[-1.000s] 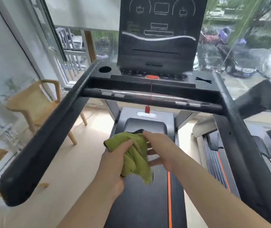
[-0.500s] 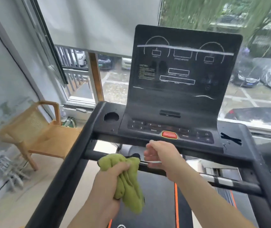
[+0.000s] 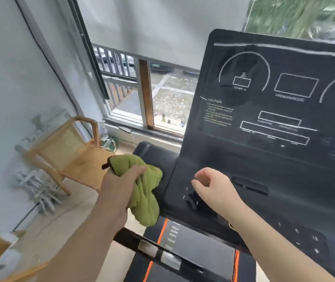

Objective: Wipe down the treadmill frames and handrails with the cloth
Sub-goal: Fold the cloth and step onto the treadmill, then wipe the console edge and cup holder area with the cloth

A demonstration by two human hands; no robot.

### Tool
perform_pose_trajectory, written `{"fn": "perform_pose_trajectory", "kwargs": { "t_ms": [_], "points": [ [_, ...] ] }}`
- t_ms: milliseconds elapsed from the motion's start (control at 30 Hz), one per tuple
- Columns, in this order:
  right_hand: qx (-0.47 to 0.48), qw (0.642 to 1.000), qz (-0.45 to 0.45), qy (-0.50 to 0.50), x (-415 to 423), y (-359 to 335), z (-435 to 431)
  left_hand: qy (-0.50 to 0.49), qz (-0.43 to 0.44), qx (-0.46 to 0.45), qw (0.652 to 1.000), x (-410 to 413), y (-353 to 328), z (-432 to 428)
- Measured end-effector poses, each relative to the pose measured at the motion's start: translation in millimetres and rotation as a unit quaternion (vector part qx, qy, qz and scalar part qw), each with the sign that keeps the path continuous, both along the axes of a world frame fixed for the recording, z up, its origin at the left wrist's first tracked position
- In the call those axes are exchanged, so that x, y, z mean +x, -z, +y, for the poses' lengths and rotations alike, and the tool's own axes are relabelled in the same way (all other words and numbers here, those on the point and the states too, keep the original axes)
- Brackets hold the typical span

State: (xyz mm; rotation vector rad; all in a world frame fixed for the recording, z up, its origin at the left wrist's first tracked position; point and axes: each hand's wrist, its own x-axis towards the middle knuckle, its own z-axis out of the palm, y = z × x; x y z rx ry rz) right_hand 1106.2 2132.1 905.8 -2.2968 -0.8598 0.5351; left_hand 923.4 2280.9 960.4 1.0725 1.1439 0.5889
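You are gripping the bunched green cloth (image 3: 145, 192) in your left hand (image 3: 120, 188), holding it at the left front corner of the treadmill console (image 3: 264, 119); whether it is touching the black casing is hard to tell. Your right hand (image 3: 213, 188) is hovering just beside it over the button panel (image 3: 177, 180), fingers loosely curled around nothing. The crossbar handrail (image 3: 162, 255) is running below your wrists. A wooden chair (image 3: 71, 151) is standing to your left, near the window (image 3: 170, 98).

- A small exercise room; a treadmill console (image 3: 274, 119) with its belt below fills the view;
- a wooden chair (image 3: 71, 151) stands near it;
- a window (image 3: 170, 98) under a roller blind (image 3: 152, 27) shows paved ground outside
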Motion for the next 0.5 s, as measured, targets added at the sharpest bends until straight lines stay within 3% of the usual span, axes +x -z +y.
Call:
{"fn": "perform_pose_trajectory", "kwargs": {
  "t_ms": [167,300,333,400,433,500],
  "points": [
    [-0.026,0.981,-0.135,-0.14,22.5,7.4,38.5,-0.024,0.07,0.252,0.965,22.1,6.9,17.6],
    [-0.116,0.96,-0.136,-0.216,25.4,9.8,63.2,0.051,0.186,0.296,0.935,41.4,59.3,25.9],
    [-0.132,0.953,-0.148,-0.23,24.1,12.2,69.5,0.102,0.241,0.325,0.909,44.3,77.5,31.1],
    [-0.161,0.94,-0.169,-0.248,18.4,21.3,80.7,0.251,0.343,0.407,0.809,48.2,110.0,40.0],
    [-0.176,0.936,-0.178,-0.248,14.0,26.4,84.1,0.321,0.369,0.437,0.755,48.3,121.2,43.7],
    [-0.191,0.934,-0.189,-0.234,8.5,35.2,87.1,0.403,0.383,0.455,0.696,45.3,131.4,50.4]
  ]
}}
